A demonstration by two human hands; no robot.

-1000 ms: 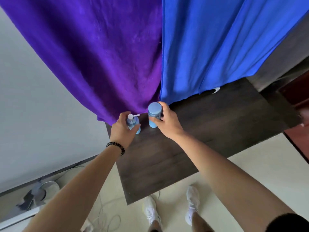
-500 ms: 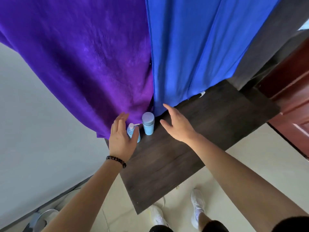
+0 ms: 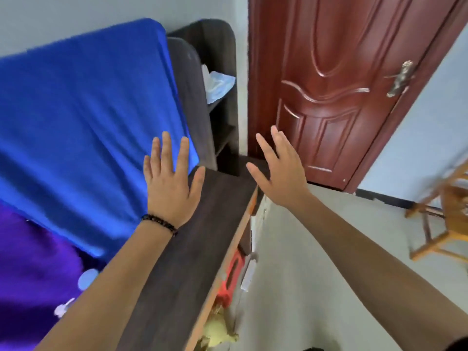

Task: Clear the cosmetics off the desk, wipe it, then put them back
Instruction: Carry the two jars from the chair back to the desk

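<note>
The dark wooden desk (image 3: 202, 236) runs from the bottom middle up to the centre. My left hand (image 3: 171, 183), with a bead bracelet on its wrist, hovers flat and open over the desk's far end. My right hand (image 3: 279, 171) is open too, fingers spread, beyond the desk's right corner. Neither hand holds anything. At the lower left, partly behind my left forearm, the pale blue cap of a jar (image 3: 87, 278) and the white pump top of a bottle (image 3: 64, 309) peek out. The rest of both is hidden.
A blue cloth (image 3: 83, 127) and a purple cloth (image 3: 33, 269) hang behind the desk. A dark shelf unit (image 3: 222, 105) stands at the desk's far end, with a red-brown door (image 3: 342, 84) to its right. A wooden chair (image 3: 448, 211) is at the right edge. Red and yellow items (image 3: 229, 282) sit under the desk.
Both hands have let go of the blue bottle and jar and opened. The view has swung right, so the two containers now lie at the lower left and the door appears.
</note>
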